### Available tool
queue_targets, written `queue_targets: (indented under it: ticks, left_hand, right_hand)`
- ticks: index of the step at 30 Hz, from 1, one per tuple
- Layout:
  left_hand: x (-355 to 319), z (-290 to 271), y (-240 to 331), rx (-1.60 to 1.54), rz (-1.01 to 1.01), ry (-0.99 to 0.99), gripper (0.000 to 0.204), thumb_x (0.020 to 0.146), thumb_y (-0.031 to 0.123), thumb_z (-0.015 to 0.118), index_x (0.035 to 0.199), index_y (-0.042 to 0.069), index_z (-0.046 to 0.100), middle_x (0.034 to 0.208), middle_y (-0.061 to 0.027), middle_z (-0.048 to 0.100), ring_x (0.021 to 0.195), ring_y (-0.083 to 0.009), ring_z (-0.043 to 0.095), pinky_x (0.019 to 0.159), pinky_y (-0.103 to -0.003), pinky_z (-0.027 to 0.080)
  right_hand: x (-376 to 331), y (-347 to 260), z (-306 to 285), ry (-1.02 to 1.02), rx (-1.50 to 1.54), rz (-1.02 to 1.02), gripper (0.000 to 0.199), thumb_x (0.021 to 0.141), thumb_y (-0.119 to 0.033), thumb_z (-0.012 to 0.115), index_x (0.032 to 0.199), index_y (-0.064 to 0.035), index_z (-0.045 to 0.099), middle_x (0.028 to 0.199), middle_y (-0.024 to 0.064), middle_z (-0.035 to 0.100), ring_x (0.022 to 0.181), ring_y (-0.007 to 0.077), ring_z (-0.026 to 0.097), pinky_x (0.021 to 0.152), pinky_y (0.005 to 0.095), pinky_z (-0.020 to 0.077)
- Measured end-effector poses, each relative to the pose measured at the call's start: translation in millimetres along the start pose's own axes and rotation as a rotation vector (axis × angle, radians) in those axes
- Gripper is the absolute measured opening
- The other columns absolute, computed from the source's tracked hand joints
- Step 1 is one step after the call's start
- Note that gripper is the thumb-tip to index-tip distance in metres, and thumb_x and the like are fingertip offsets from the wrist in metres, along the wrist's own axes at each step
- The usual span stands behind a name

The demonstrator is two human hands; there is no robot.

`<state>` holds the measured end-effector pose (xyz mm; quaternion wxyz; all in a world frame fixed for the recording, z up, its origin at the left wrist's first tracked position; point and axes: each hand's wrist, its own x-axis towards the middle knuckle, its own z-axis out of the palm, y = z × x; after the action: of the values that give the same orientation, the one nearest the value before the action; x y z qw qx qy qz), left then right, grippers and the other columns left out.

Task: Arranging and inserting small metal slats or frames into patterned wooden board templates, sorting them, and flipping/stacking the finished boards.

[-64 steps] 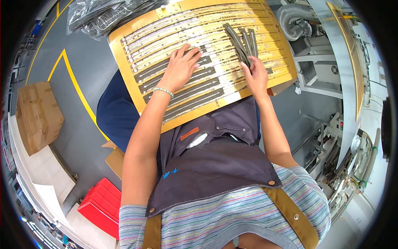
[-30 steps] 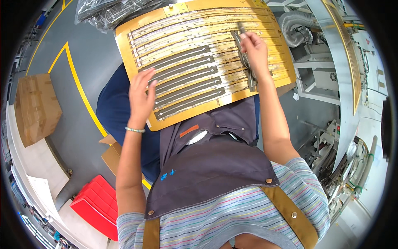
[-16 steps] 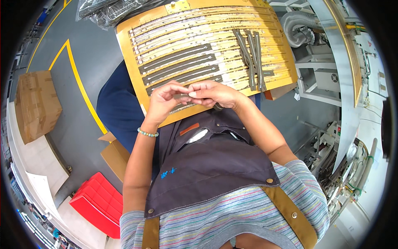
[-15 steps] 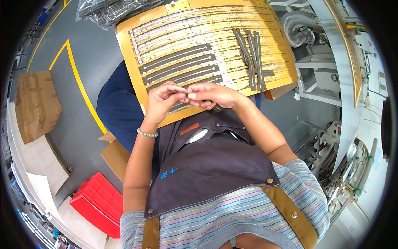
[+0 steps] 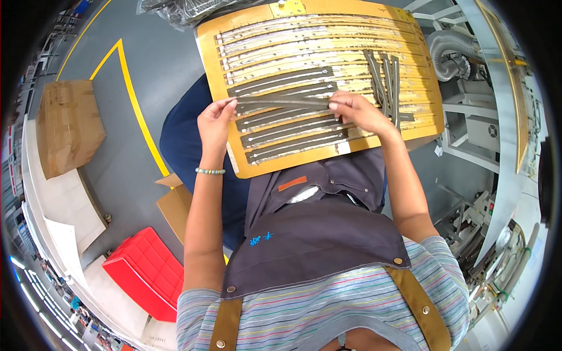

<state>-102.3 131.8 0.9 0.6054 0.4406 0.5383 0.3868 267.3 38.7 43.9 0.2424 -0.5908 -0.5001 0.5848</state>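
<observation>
A dark grey zipper (image 5: 284, 102) is stretched nearly level between my two hands, just over the yellow board (image 5: 257, 170). My left hand (image 5: 215, 124) pinches its left end between thumb and fingers beside the board's left edge. At its other end, the thumb and fingers of my right hand (image 5: 358, 111) are closed on it. Beneath and around it, several similar zippers (image 5: 295, 141) lie side by side in the board's rows. Farther right, a few loose zippers (image 5: 396, 88) lie crosswise over the rows.
The board rests over my lap, against a dark apron (image 5: 316, 234). On the left stand a cardboard box (image 5: 70, 126), an open carton (image 5: 175, 207) and a red padded seat (image 5: 146, 269). Black plastic wrapping (image 5: 187, 10) lies beyond the board. A silver hose (image 5: 448, 52) and white frame stand right.
My hands were close together near the board's front edge. Now they are apart and farther forward, with the zipper drawn out between them. The whole view has shifted a little.
</observation>
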Motion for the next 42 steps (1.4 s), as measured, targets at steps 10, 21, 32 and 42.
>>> queue_targets:
  ticks: [10, 21, 32, 42]
  left_hand:
    - [70, 38, 3, 0.757, 0.377, 0.360, 0.013, 0.093, 0.008, 0.074, 0.106, 0.005, 0.071, 0.092, -0.0092, 0.071, 0.084, -0.0313, 0.070, 0.077, -0.044, 0.055]
    - [71, 36, -3, 0.835, 0.456, 0.427, 0.020, 0.093, 0.009, 0.075, 0.113, 0.005, 0.072, 0.090, -0.0086, 0.073, 0.083, -0.0272, 0.073, 0.079, -0.042, 0.057]
    - [73, 36, -5, 1.001, 0.639, 0.530, 0.048, 0.094, 0.017, 0.078, 0.134, -0.003, 0.060, 0.128, -0.0214, 0.063, 0.117, -0.0371, 0.063, 0.098, -0.047, 0.051]
    - [82, 35, -8, 0.919, 0.231, 0.346, 0.093, 0.097, 0.041, 0.078, 0.160, -0.009, 0.032, 0.160, -0.0281, 0.044, 0.146, -0.0437, 0.047, 0.117, -0.048, 0.046]
  right_hand:
    - [118, -2, -40, 0.320, 0.024, 0.023, 0.019, 0.102, -0.027, 0.075, 0.102, -0.0087, 0.073, 0.079, -0.0041, 0.068, 0.066, 0.0037, 0.059, 0.057, 0.0220, 0.0460]
    - [128, -2, -32, 0.382, 0.073, 0.071, 0.019, 0.099, -0.032, 0.080, 0.099, -0.0134, 0.074, 0.076, -0.0073, 0.066, 0.054, 0.0002, 0.048, 0.047, 0.0198, 0.0343]
    - [132, 4, -29, 0.398, -0.070, -0.022, 0.030, 0.094, -0.033, 0.086, 0.100, -0.0061, 0.075, 0.078, -0.0007, 0.072, 0.057, 0.0056, 0.056, 0.053, 0.0256, 0.0470]
    - [133, 15, -22, 0.515, -0.109, -0.121, 0.031, 0.093, -0.033, 0.085, 0.099, -0.0034, 0.076, 0.079, 0.0054, 0.074, 0.064, 0.0132, 0.064, 0.062, 0.0320, 0.0528]
